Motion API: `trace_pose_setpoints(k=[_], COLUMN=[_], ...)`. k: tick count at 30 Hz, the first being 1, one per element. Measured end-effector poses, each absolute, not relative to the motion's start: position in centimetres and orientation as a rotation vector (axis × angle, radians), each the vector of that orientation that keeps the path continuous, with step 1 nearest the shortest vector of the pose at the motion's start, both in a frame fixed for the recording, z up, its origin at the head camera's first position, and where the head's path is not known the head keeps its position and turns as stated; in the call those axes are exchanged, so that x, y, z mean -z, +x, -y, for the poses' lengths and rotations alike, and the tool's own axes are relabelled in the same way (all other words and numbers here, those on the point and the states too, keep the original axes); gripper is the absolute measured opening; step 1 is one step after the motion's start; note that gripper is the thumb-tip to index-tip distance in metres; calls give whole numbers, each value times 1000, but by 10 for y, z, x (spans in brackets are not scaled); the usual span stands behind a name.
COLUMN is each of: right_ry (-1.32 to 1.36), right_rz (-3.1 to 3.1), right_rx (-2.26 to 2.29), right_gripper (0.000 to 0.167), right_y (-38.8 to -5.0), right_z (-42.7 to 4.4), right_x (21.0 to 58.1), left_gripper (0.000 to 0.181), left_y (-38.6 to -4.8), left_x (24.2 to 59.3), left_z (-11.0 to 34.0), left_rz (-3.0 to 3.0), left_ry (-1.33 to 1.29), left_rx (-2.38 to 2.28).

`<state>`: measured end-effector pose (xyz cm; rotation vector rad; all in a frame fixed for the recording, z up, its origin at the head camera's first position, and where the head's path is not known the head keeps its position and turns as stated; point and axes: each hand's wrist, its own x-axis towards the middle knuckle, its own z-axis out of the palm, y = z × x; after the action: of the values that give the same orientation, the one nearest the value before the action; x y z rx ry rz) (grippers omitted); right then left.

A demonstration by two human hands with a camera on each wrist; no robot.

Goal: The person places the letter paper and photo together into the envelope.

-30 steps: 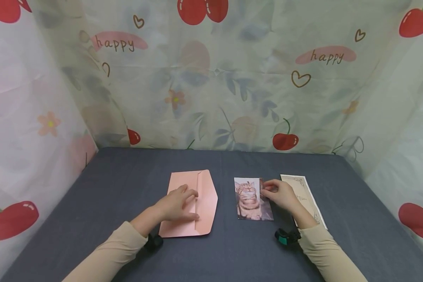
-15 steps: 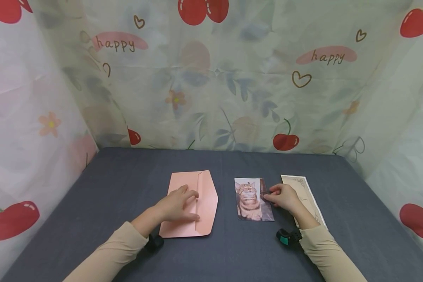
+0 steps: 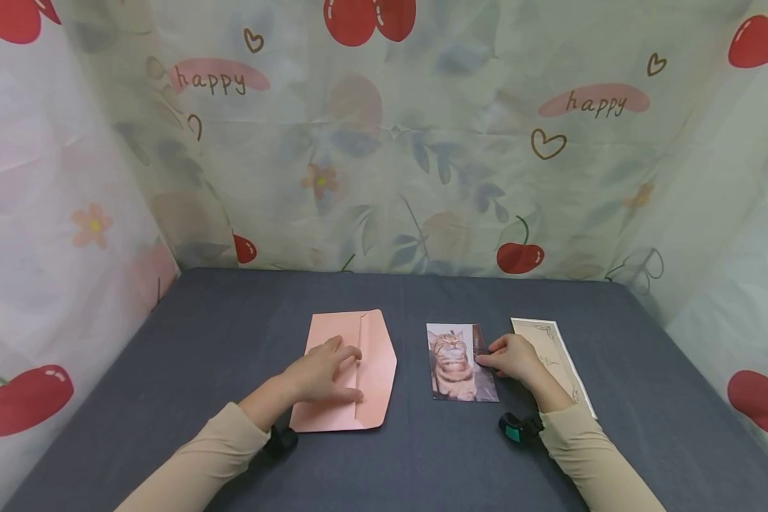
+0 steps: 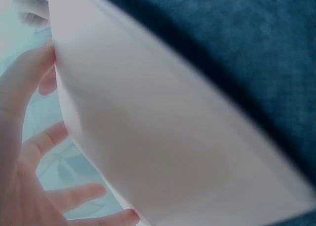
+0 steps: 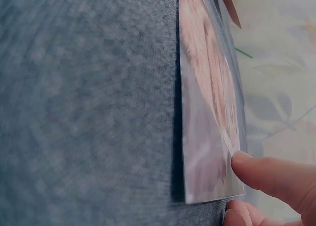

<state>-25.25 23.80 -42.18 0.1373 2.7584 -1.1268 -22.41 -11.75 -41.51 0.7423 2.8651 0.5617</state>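
A pink envelope (image 3: 376, 370) lies with its flap unfolded to the right in the head view. My left hand (image 3: 320, 370) rests on it, fingers spread and slightly bent; the left wrist view shows fingertips touching the envelope's pale surface (image 4: 148, 112). To the right is a photo card of a cat (image 3: 451, 366), flat or nearly flat on the table. At its right edge, my right hand (image 3: 518, 359) pinches it. In the right wrist view the thumb (image 5: 247, 164) presses on the photo's face (image 5: 207, 152), with other fingertips at or under the edge, partly hidden.
A cream card with a white border and ornate print (image 3: 550, 348) lies right of the photo, partly under my right hand and forearm. Dark cloth covers the table (image 3: 409, 462). A patterned curtain (image 3: 390, 178) stands behind and at both sides.
My right hand has shifted slightly right and nearer along the photo's right edge, then its thumb has come back onto the photo. The left hand and envelope stay in place.
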Motion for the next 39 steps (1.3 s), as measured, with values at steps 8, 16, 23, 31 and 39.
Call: trace_pose_setpoints(k=[8, 16, 23, 31, 39], right_ry=[142, 160, 117, 98, 104], right_rz=[-2755, -2749, -2805, -2769, -2690], right_rx=[1111, 1094, 1106, 1253, 1347], right_gripper=[35, 32, 22, 18, 21], right_y=[-255, -256, -254, -254, -257], right_z=[-236, -236, -236, -235, -236], right_x=[423, 424, 423, 417, 414], left_gripper=[57, 56, 56, 56, 56], left_y=[-224, -223, -223, -222, -222], left_x=[416, 415, 415, 414, 414], left_z=[117, 117, 117, 117, 118], left_rz=[-2858, -2856, -2855, -2864, -2865], left_ry=[732, 738, 734, 761, 769], left_rx=[-560, -564, -564, -555, -555])
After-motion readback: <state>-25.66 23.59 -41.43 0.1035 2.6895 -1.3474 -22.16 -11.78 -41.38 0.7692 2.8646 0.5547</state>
